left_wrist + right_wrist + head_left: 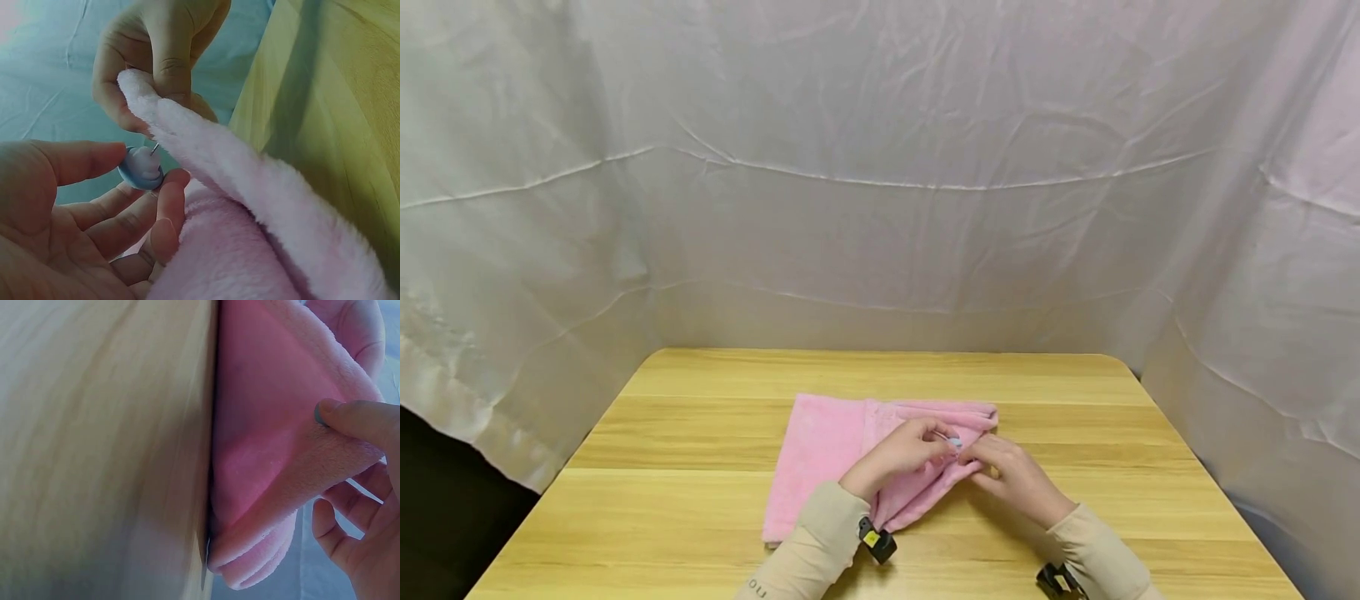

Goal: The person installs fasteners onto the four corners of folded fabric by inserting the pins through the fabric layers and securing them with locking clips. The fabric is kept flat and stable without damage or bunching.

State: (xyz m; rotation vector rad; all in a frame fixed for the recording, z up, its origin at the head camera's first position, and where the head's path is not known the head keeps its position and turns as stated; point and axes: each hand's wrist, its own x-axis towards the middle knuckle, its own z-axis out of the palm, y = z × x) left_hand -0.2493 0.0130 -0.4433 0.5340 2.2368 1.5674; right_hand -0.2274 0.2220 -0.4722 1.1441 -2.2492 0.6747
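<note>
A folded pink plush cloth [827,467] lies on the wooden table under both hands. My left hand [904,454] pinches a small round blue-and-white pin [142,167] between thumb and fingers. In the left wrist view a thin metal shaft runs from the pin to the cloth edge; its far end is hidden. My right hand [1011,475] grips the raised cloth edge [206,137] between thumb and fingers. In the right wrist view a small teal piece [319,415] shows under the right thumb tip, against the cloth; its full shape is hidden.
The wooden table [700,417] extends around the cloth. Pale grey curtains [880,233] hang behind the table and along both sides. Small black cameras sit on both wrists, over beige sleeves.
</note>
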